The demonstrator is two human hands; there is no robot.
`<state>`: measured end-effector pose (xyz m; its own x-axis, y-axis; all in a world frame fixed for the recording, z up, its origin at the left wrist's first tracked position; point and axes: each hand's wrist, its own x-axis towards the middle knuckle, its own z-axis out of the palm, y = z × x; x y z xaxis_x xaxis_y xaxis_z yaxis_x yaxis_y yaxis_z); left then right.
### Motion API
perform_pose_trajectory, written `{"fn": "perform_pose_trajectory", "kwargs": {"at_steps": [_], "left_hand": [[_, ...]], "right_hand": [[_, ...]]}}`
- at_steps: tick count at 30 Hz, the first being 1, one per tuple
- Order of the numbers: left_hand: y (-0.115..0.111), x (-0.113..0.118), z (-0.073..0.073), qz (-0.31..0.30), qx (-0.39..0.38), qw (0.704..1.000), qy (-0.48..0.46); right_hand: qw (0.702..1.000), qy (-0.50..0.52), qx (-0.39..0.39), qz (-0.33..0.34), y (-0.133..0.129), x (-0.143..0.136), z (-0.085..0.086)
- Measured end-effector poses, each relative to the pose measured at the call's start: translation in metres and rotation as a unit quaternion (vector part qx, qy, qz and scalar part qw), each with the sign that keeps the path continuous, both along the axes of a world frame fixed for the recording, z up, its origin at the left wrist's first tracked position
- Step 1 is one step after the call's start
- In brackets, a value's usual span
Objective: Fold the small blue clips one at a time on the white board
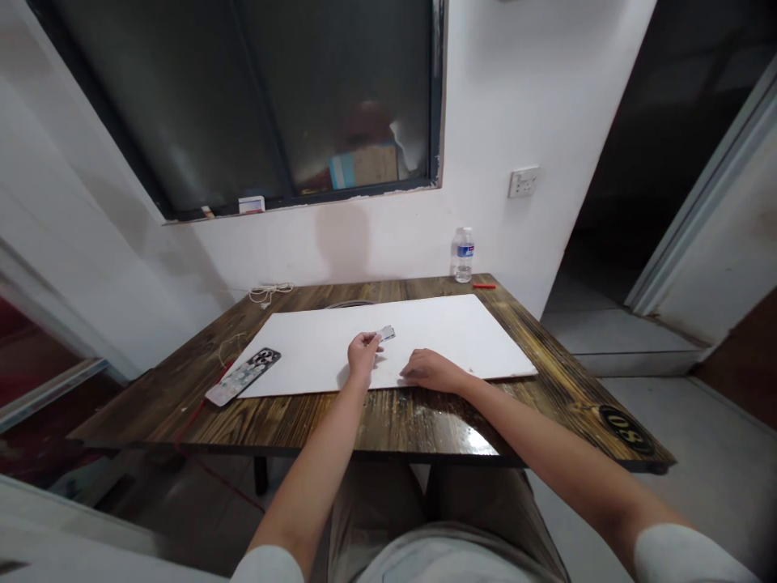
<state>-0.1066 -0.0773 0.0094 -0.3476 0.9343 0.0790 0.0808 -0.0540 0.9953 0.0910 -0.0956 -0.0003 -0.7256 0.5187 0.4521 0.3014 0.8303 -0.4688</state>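
Small flat piece (387, 333), which our left hand (363, 350) is pinching over the white board (309, 348), is risking a drop from its one-end hold; our right hand (432, 371) is resting curled, closure unclear.

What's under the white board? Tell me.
The wooden table shows around the white board; a thin curved thing peeks out past its far edge. Whatever else lies beneath is covered.

The dark wooden tabletop (401, 425) bears 1 white board (321, 356). A phone (244, 376) lies partly over its left edge; 1 bottle (464, 256) stands near a red item (484, 286) at the back.
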Motion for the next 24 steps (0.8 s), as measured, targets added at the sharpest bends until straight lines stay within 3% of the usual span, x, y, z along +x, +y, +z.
{"fn": "perform_pose_trajectory", "kwargs": {"at_steps": [8,15,24], "left_hand": [[0.0,0.001,0.002,-0.002,0.014,1.0,-0.007],[-0.001,0.001,0.001,-0.003,0.001,1.0,0.0],[-0.001,0.001,0.001,-0.009,-0.004,1.0,-0.001]], "right_hand": [[0.999,-0.002,0.041,0.006,0.007,0.001,-0.006],[0.992,-0.078,0.069,-0.064,0.003,0.006,-0.005],[0.993,-0.058,0.1,-0.009,0.001,0.009,0.0]]}}
